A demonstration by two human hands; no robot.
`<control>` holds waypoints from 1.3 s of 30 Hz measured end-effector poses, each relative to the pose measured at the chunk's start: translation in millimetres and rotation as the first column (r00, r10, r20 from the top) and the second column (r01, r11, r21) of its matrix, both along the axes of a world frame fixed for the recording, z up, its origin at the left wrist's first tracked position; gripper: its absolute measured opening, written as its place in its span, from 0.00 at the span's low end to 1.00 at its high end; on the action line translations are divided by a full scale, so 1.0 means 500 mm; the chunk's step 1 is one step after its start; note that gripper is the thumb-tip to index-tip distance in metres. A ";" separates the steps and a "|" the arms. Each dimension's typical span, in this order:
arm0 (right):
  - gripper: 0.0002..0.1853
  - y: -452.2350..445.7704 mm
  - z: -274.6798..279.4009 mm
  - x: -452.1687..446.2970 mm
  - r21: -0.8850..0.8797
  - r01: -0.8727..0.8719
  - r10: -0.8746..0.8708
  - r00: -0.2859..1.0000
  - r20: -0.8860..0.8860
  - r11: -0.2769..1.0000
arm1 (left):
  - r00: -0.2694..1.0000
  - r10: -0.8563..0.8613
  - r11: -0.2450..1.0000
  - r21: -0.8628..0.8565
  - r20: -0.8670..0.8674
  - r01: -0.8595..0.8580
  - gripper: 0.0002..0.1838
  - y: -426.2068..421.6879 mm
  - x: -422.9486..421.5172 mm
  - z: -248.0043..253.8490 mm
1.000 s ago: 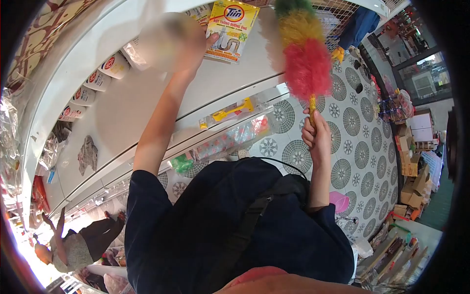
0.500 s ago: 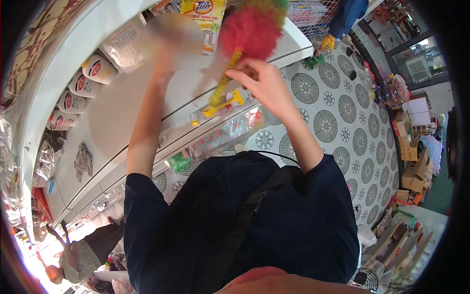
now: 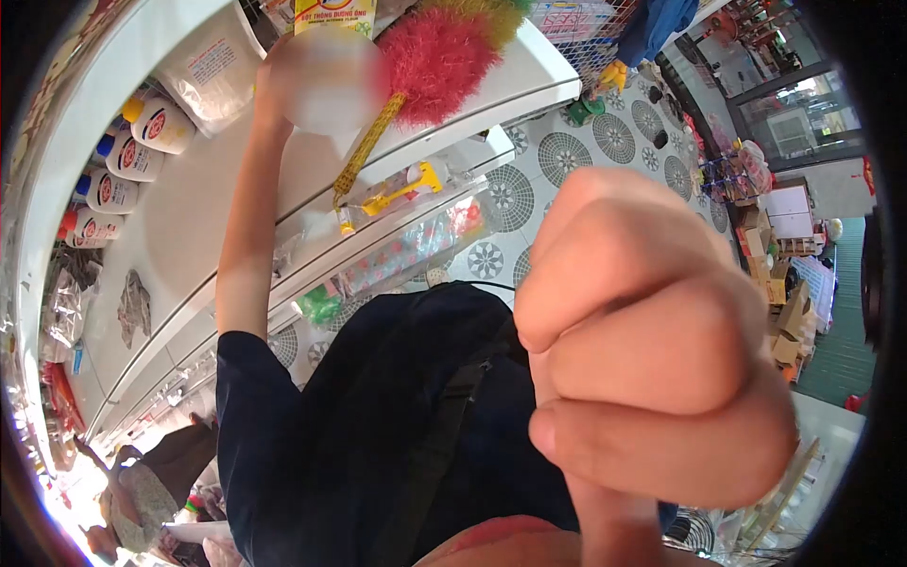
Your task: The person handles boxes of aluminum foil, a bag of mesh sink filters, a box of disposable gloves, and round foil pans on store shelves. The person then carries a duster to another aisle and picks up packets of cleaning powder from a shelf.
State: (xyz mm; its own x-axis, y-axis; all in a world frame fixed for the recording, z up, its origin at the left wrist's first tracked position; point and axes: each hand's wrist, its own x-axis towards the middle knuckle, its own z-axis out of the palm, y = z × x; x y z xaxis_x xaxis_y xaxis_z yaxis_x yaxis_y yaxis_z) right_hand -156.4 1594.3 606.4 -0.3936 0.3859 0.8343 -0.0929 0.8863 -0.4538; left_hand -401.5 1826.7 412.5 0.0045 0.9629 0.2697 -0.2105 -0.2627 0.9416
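Observation:
My left hand (image 3: 271, 80) reaches over the white shelf, beside the yellow Tiin packet (image 3: 333, 13); a blurred patch hides its fingers. My right hand (image 3: 652, 350) is large and close to the camera, curled into a fist with nothing showing in it. The feather duster (image 3: 436, 68), with red, yellow and green fluff, lies on the shelf edge. Its yellow handle (image 3: 368, 146) points down toward a packaged yellow tool (image 3: 404, 189); neither hand touches the handle.
White bottles (image 3: 162, 126) and a clear bag of white powder (image 3: 213, 66) line the shelf (image 3: 203, 203). A wire basket (image 3: 576, 33) stands beyond its end. Patterned floor tiles lie to the right, with cardboard boxes (image 3: 789, 317). Another person (image 3: 142, 491) is at lower left.
My right hand has let go of the duster and come up close to the camera, closing into a fist. The duster now rests on the shelf. The view has shifted.

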 end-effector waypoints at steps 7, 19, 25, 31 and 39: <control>0.11 -0.005 0.044 0.019 -0.096 -0.182 0.195 0.969 0.153 0.979 | 0.999 0.015 1.000 0.022 0.039 -0.016 0.21 0.007 -0.003 -0.007; 0.07 -0.007 0.026 -0.001 -0.113 -0.189 0.204 0.969 0.137 0.975 | 0.996 0.080 0.995 -0.067 0.030 -0.078 0.18 0.019 -0.016 -0.015; 0.12 0.106 -0.139 -0.064 -0.209 0.534 -0.560 0.824 -0.085 0.819 | 0.984 -0.074 0.997 -0.026 0.163 0.079 0.24 -0.013 0.002 0.011; 0.16 0.292 -0.350 -0.062 -0.663 0.368 -0.563 0.820 -0.100 0.652 | 0.958 -0.280 0.960 0.010 -0.065 0.281 0.23 -0.039 0.045 0.003; 0.10 0.296 -0.358 -0.011 -0.653 0.470 -0.651 0.758 -0.046 0.594 | 0.993 -0.109 0.994 -0.020 -0.049 0.108 0.19 -0.013 0.056 0.000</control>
